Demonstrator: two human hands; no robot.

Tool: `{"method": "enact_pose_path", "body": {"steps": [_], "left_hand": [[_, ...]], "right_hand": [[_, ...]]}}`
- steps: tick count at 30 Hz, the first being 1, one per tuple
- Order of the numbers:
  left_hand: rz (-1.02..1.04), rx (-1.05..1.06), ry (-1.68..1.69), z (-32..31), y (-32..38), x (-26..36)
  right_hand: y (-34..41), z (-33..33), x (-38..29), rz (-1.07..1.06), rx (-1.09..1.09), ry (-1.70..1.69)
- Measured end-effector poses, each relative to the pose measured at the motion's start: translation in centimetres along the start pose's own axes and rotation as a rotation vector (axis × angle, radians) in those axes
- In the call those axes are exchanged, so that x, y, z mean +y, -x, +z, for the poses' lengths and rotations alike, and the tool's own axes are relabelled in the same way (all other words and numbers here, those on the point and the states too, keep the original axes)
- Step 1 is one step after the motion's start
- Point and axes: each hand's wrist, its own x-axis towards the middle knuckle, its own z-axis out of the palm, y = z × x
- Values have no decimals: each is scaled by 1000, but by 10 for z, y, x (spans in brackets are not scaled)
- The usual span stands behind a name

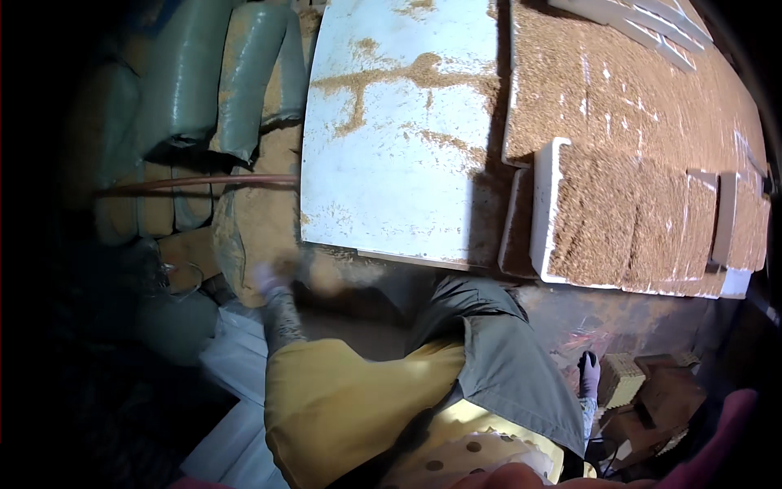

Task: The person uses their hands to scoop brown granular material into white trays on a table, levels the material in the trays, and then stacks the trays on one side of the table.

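My left hand (272, 281), in a light purple glove below a patterned sleeve, is blurred beside a dusty, full sack (269, 208). Whether it holds anything cannot be made out. A pale tan blur lies just to its right. On the other side of my body, my right hand (589, 374) hangs low in a light purple glove with dark fingertips, near a stack of yellowish, ridged-edge trays (622, 379); its grip is unclear. Before me is a pale board (391, 189) strewn with brown granular material. White trays (547, 211) filled with similar brown material stand to its right.
Green sacks (189, 79) are stacked at the upper left, with a reddish-brown rod or hose (244, 180) across the lower ones. White wrapped packs (238, 360) lie at the lower left. Brown boxes (669, 397) are at the lower right. Empty white trays (647, 27) rest at the upper right.
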Motion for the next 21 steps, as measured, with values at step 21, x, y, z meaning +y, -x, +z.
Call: {"method": "enact_pose_path", "body": {"steps": [21], "left_hand": [[752,-364,32,-91,319,617]], "right_hand": [[192,-431,-18,-732,-420,138]]}}
